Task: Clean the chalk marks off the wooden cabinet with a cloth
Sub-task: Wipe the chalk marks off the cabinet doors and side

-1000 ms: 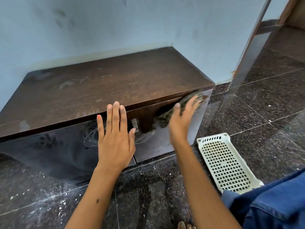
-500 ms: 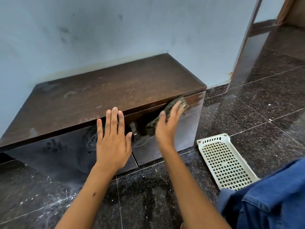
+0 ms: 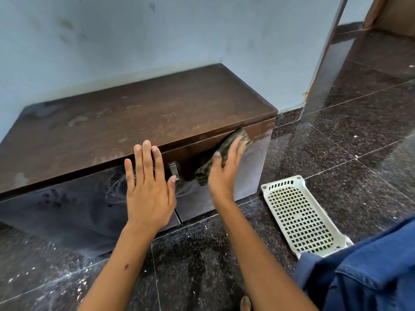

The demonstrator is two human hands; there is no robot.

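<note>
Dark speckled stone floor (image 3: 336,131) fills most of the view, glossy and laid in large tiles with thin pale joints, and dusted with white specks in front of the furniture. Behind it rises a pale blue wall (image 3: 157,37) carrying a few grey smudges, with a doorway edge at the upper right. Against that wall stands the wooden cabinet (image 3: 134,117), low and wide, its brown top showing faint pale patches and scuffs. Its front is made of two shiny dark doors; the left door (image 3: 67,209) bears whitish chalk marks (image 3: 116,187) in scribbled loops just beside the left hand, and more pale streaks sit low on the right door. A blue garment (image 3: 370,272) covers the lower right corner. On the floor just right of the cabinet lies a white perforated plastic tray (image 3: 298,216), flat and apart from the cabinet. The left hand (image 3: 148,189) lies flat against the front where the two doors meet, fingers straight and spread, fingertips reaching the edge of the top, grasping nothing. The right hand (image 3: 224,169) presses the cloth (image 3: 224,153) against the upper part of the right door, fingers extended over the fabric rather than curled round it. That cloth is dark green with a striped pattern, bunched under the palm. A small metal handle (image 3: 174,170) shows between the two hands.
</note>
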